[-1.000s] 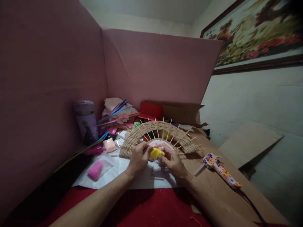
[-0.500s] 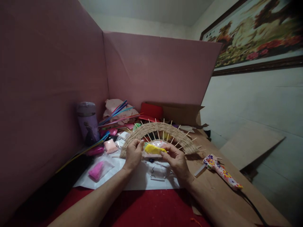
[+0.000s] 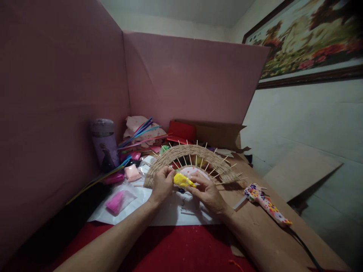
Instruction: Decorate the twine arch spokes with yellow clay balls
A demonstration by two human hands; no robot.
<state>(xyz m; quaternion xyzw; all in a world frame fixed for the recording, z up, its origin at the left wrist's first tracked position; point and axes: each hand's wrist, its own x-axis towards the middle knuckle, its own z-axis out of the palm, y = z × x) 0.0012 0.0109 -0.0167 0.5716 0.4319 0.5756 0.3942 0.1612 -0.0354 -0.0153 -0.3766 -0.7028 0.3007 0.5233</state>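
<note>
Between my two hands is a clear plastic bag with a lump of yellow modelling clay [image 3: 183,180] in it. My left hand [image 3: 162,186] pinches the left end of the bag between thumb and fingers. At the other end, my right hand [image 3: 206,192] has its thumb and fingers closed on the bag near the clay's narrow tip. Just behind my hands lies a half-ring fan [image 3: 195,152] woven of tan cord, with thin sticks poking out around it and a pale dotted piece at its centre. White paper [image 3: 167,211] with small markings lies beneath.
Bagged pink clay [image 3: 115,202] and peach clay [image 3: 132,172] lie at left, near a purple tumbler [image 3: 104,145]. Coloured pipe cleaners [image 3: 141,132] rest behind them. A flower-patterned glue gun [image 3: 266,206] with a cord lies on cardboard at right. Pink panels [image 3: 193,79] enclose the left and back.
My hands have drawn slightly closer together, and the yellow clay's bag has turned and bunched up between them. The view has shifted a little; the fan and glue gun stay put.
</note>
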